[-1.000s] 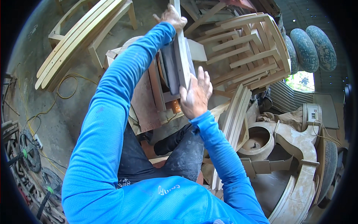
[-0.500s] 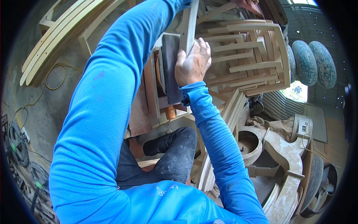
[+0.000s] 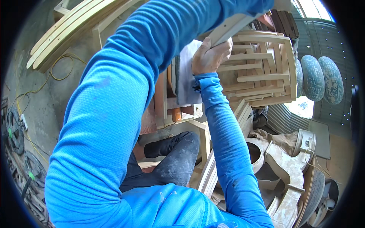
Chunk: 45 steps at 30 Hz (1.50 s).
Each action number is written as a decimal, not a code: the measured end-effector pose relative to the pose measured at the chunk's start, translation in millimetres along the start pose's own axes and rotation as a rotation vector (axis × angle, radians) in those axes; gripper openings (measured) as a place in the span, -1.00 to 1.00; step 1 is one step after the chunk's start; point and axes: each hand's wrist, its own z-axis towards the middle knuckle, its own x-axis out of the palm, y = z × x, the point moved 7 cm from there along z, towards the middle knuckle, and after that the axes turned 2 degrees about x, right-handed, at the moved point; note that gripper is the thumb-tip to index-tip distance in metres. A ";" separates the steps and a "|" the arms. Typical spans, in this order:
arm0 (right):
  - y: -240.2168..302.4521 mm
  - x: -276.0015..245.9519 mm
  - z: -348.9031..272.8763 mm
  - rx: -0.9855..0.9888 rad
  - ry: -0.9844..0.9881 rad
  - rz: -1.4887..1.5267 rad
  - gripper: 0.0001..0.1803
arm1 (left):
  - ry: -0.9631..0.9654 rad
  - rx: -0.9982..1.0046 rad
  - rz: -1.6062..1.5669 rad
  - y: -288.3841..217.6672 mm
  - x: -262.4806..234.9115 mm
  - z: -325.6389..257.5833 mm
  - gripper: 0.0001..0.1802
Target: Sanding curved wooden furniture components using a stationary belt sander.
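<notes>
My right hand (image 3: 212, 57) is closed around the near end of a pale wooden slat (image 3: 230, 29), thumb on one side and fingers on the other. Just left of that hand is a flat grey belt (image 3: 186, 81), like a sanding belt, on a wooden stand. The slat slants up to the right and passes under my left sleeve. My left arm reaches across the top of the view. Only a blurred bit of my left hand (image 3: 283, 4) shows at the upper edge, its fingers hidden.
Beyond my right hand stands a stack of wooden frames (image 3: 262, 72). Curved wooden rails (image 3: 72, 28) lie at upper left, near a yellow cord (image 3: 51, 74) on the floor. At right are a cream-coloured machine casting (image 3: 283, 163), a tyre (image 3: 313, 195) and mottled rolls (image 3: 330, 79).
My left arm has swung right across the top. The slat has tilted rightward, and my right hand has moved slightly right and up with it. More of the belt's face shows.
</notes>
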 end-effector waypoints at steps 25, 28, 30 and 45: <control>24.2 -129.8 -146.0 0.104 0.522 -0.380 -0.50 | 0.593 -0.667 0.913 77.4 -23.8 -237.0 -0.03; 46.3 -187.4 -177.9 0.120 0.553 -0.296 -0.51 | 0.693 -0.692 0.861 20.6 -26.7 -280.0 -0.02; 65.2 -228.9 -199.9 0.171 0.630 -0.349 -0.51 | 0.703 -0.716 0.815 -24.5 -41.3 -309.7 0.01; 116.5 -301.2 -217.7 0.220 0.764 -0.422 -0.50 | 0.547 -0.740 0.730 -99.0 -72.2 -362.4 0.06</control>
